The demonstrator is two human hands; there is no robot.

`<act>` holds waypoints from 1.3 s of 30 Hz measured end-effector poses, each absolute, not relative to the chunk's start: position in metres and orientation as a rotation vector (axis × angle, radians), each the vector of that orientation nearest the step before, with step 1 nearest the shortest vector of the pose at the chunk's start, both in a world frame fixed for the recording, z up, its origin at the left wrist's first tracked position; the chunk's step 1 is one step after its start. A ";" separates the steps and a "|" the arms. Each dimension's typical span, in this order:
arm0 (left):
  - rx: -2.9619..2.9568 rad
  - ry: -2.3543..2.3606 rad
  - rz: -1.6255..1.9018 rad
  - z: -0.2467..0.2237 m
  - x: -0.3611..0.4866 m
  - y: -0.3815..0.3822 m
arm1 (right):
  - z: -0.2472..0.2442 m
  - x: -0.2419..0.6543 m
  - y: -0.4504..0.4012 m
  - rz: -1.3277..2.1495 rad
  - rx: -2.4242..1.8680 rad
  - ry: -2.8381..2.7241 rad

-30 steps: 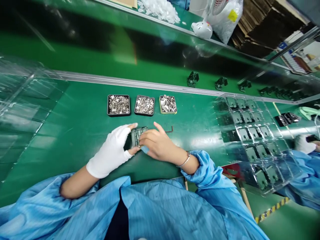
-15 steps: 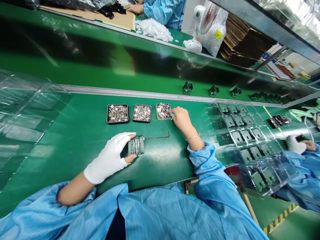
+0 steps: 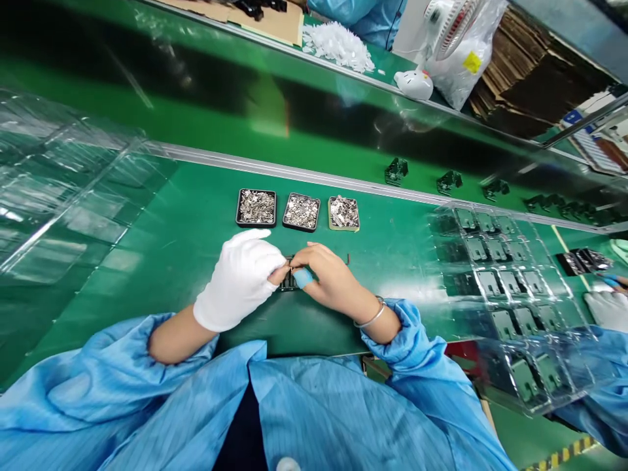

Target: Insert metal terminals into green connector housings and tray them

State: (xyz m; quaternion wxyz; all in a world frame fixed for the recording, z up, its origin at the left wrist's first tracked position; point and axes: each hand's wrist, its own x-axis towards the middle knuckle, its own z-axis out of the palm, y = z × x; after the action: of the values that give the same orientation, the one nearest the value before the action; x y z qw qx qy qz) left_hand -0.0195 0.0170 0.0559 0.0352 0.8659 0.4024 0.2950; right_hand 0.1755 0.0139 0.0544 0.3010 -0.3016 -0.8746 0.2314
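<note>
My left hand [image 3: 243, 281], in a white glove with bare thumb and fingertip, is closed in a pinch over a dark green slotted housing [image 3: 288, 284]. What its fingertips hold is hidden. My right hand [image 3: 331, 278], bare with a blue cover on one digit, meets it there, its fingertips closed on a tiny metal part [image 3: 292, 269]. The hands cover most of the housing, which rests on the green table. Behind my right hand, only the short end of a hex key [image 3: 348, 259] shows.
Beyond the hands stand a left tray [image 3: 237, 216], a middle tray [image 3: 284, 219] and a right tray [image 3: 330, 222] of small metal parts. Clear blister trays [image 3: 471, 307] with green housings lie at right, empty-looking clear trays [image 3: 73, 190] at left. A co-worker's gloved hand [image 3: 608, 309] is at far right.
My right hand has come from the right-hand metal-parts tray to the housing. My left hand has shifted from gripping the housing's sides to a pinch above it. The view has moved slightly.
</note>
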 end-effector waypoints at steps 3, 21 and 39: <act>2.681 1.332 0.913 0.055 -0.024 0.013 | 0.048 0.173 0.015 0.657 -0.890 -2.256; 1.771 1.248 0.737 0.018 -0.023 0.026 | 0.027 0.160 0.024 0.579 -1.181 -2.154; 1.756 1.251 0.789 0.017 -0.021 0.024 | 0.013 0.154 0.025 0.694 -1.121 -1.946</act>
State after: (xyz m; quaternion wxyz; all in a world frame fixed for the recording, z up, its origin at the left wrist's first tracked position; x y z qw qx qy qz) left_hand -0.0215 0.0240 0.0169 0.4103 0.6974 0.4970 0.3135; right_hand 0.1537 0.0252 0.0127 0.3853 -0.4402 -0.7639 0.2724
